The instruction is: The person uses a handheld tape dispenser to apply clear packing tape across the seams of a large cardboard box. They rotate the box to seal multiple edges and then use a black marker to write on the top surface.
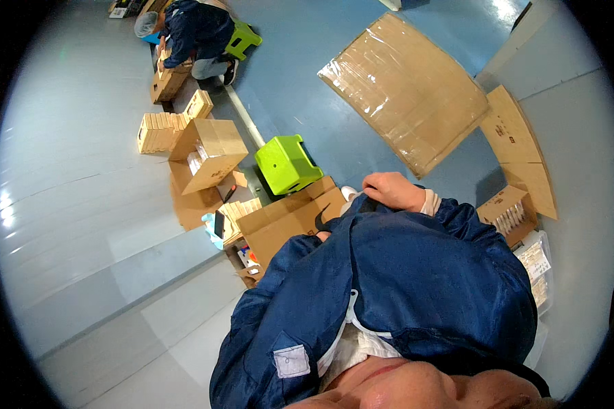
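Note:
My right hand is at the front of my dark blue jacket, its fingers curled by the hem. Whether it grips the cloth is unclear. Only a small patch of my left hand shows past the jacket's edge; the fingers are hidden. A black curved strap or hook is just above it, against an open cardboard box. Left of that box, a dark phone-like object rests by stacked light wooden pieces and a pale blue cloth or glove.
A green plastic stool stands ahead, near an open carton and wooden frames. A co-worker bends over a box at upper left. Flattened cardboard lies ahead right; another carton and a clear bin are at right.

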Demonstrator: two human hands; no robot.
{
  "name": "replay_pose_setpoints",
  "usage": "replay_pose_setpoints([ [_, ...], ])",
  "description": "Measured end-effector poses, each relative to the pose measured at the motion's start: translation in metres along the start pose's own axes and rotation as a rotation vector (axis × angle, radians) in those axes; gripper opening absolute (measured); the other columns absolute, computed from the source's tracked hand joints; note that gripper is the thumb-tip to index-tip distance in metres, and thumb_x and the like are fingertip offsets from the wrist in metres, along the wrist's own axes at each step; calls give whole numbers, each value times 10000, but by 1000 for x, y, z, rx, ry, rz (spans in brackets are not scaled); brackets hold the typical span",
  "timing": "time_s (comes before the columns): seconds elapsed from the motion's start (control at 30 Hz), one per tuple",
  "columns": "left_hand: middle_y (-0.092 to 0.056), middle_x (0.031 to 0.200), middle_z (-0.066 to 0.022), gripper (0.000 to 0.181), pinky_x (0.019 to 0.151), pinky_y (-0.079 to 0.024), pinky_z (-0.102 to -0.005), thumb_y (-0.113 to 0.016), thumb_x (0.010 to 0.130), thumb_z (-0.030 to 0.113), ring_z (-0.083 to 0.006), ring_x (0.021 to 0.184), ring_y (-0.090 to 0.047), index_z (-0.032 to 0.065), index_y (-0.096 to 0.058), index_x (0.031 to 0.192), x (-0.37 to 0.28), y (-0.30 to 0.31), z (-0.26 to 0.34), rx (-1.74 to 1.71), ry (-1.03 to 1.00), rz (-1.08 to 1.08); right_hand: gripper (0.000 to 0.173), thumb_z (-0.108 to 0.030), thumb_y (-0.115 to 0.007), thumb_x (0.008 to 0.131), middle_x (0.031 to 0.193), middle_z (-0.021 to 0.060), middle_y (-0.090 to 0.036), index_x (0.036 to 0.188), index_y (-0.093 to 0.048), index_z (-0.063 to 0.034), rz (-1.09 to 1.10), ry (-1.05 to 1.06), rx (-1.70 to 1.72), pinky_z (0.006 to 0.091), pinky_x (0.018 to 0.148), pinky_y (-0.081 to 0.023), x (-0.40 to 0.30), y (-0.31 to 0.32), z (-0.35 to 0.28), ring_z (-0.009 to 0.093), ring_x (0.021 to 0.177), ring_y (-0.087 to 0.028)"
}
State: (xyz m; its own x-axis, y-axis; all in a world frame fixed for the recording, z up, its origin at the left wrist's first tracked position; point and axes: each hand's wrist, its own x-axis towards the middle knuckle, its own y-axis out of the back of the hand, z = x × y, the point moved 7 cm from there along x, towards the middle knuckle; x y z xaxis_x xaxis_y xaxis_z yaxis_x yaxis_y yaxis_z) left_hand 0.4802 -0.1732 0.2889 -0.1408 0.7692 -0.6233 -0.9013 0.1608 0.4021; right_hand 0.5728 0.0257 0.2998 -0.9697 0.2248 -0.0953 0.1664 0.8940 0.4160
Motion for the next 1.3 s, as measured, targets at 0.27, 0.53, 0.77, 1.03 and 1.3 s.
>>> replay_pose_setpoints([
  [0.27,-631,1011,-103,209,811,-457,-272,-554,886,128,-207,920,-595,23,-614,1057,0,2,4,9,-15,20,199,-247,-540,848,831,131,-641,891,-624,-71,-5,-22,-73,426,679,-489,-44,24,7,330,794,-620],
  [0.53,-636,990,-92,200,801,-459,-268,-559,883,130,-205,901,-599,22,-621,1040,-18,8,8,-22,-79,1,179,-227,-571,845,837,139,-630,900,-618,-63,9,-30,-105,390,667,-490,-63,35,10,319,771,-616],
  [0.77,-641,972,-83,193,793,-461,-264,-564,880,133,-203,885,-603,20,-627,1024,-43,25,34,79,-167,-2,184,-234,-560,838,845,121,-640,892,-622,-70,36,-35,-61,407,676,-493,-58,28,15,322,781,-616],
  [1.03,-646,951,-72,186,783,-463,-260,-569,877,135,-201,866,-608,18,-633,1006,-45,31,53,200,-265,37,212,-245,-531,844,858,131,-643,887,-622,-59,7,-49,-63,418,683,-495,-53,26,18,328,791,-618],
  [1.3,-651,931,-61,179,773,-466,-255,-574,874,137,-199,848,-612,16,-640,989,-42,47,67,294,-329,62,215,-244,-527,850,868,146,-636,886,-618,-52,59,-89,-42,420,690,-491,-57,35,20,335,798,-613],
])
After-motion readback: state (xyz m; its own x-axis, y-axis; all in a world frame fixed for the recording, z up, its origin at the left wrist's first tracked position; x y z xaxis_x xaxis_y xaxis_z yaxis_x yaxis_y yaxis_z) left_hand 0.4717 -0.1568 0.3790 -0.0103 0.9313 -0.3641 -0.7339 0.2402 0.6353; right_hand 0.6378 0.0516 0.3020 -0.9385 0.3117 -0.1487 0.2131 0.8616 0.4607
